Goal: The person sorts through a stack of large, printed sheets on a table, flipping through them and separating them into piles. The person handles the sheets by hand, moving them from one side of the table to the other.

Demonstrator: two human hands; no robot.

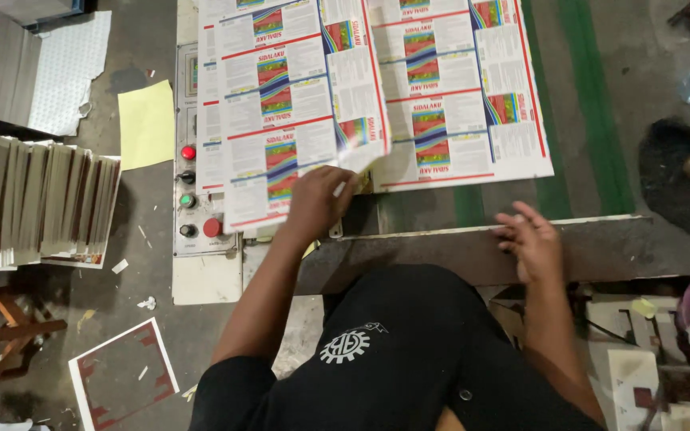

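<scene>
Two stacks of printed label sheets lie on a machine bed, white with red borders and rainbow-coloured blocks. My left hand grips the near corner of the left sheet stack, whose edge curls up by the fingers. The right sheet stack lies flat beside it. My right hand rests with fingers spread on the grey metal ledge at the machine's front, holding nothing.
A control panel with red, green and black buttons sits left of the sheets. Tall piles of cut cards stand at far left. A yellow sheet and paper scraps lie on the floor. Green floor stripes run at right.
</scene>
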